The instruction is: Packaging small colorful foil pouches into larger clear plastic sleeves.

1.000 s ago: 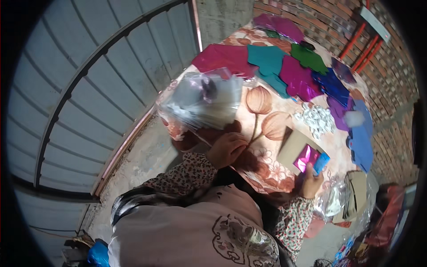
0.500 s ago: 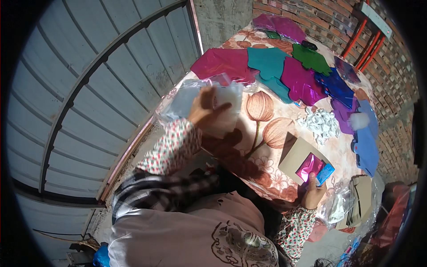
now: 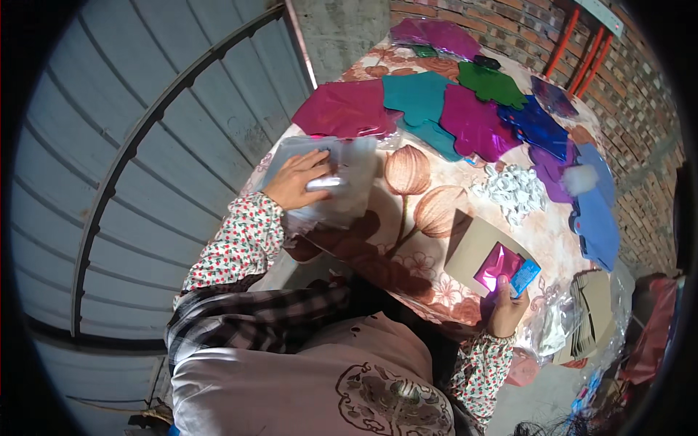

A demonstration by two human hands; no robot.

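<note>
My left hand lies palm down with fingers stretched over a stack of clear plastic bags at the table's left edge. Part of the stack is hidden under it. At the right front, my right hand grips a brown cardboard piece by its near edge, thumb on top. A shiny magenta foil piece and a small blue card lie against the cardboard, and the thumb presses near where these two meet. The fingers beneath are hidden.
Shiny foil pieces in magenta, teal, green and blue spread across the flowered tablecloth. Beside them sits a heap of small white pieces. Stacked brown cardboard lies in clear plastic at right.
My left hand has come down flat on the bags and shifted a little left. The right hand keeps its hold on the cardboard. The whole view has shifted slightly.
</note>
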